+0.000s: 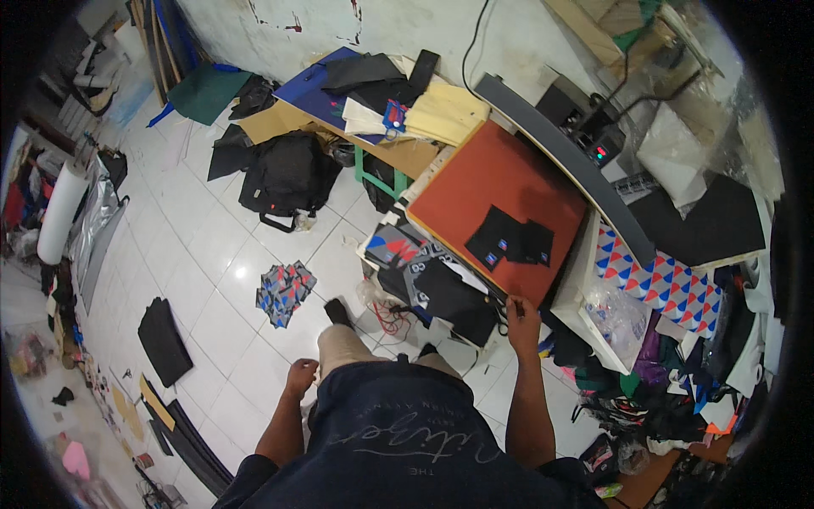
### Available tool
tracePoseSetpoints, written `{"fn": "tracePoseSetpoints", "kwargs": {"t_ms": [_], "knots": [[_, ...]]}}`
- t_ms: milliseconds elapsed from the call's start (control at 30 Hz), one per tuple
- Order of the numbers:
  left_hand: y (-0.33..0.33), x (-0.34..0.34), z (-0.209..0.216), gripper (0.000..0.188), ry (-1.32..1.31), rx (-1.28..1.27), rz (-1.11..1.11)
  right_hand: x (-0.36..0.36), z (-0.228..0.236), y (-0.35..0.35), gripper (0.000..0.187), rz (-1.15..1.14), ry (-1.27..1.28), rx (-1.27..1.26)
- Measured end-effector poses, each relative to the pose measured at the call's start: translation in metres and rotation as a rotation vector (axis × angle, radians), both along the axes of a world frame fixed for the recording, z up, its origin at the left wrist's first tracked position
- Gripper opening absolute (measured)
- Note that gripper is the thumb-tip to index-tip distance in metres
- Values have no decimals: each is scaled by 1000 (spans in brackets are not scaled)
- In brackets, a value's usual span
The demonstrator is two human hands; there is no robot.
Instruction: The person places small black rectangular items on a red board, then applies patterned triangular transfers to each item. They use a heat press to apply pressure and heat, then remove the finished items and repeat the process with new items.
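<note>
Right of frame centre, the right hand [523, 321], its grip's state impossible to tell, is at the orange-red heat-press surface [471, 187] beside dark scissors [502, 328], below black fabric pieces [509, 239]; lower left of centre, the left hand [300, 376] has its grip curled together.

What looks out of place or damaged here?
The black pieces on the red pad lie at uneven angles, not squared up. Patterned pieces sit loosely heaped on the floor, and the wall has dark patches, as if chipped.
</note>
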State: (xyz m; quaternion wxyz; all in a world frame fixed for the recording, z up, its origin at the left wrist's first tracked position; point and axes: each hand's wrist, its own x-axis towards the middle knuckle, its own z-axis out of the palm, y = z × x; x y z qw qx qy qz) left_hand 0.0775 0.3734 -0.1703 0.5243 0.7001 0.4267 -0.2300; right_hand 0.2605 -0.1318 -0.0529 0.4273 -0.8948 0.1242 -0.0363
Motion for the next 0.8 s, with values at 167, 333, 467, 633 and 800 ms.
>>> {"fn": "tracePoseSetpoints", "kwargs": {"t_ms": [167, 333, 467, 633, 800], "knots": [[94, 9, -35, 34, 119, -46, -30, 41, 22, 69, 20, -110, -5, -4], [205, 66, -46, 31, 100, -68, -71, 96, 32, 148, 19, -192, -68, -14], [287, 136, 20, 33, -83, 20, 123, 154, 28, 228, 19, -129, -166, 7], [342, 197, 45, 34, -24, 119, 179, 206, 27, 291, 19, -113, -24, 135], [325, 247, 44, 34, 85, 25, 80, 235, 25, 314, 19, -208, 53, 210]]}}
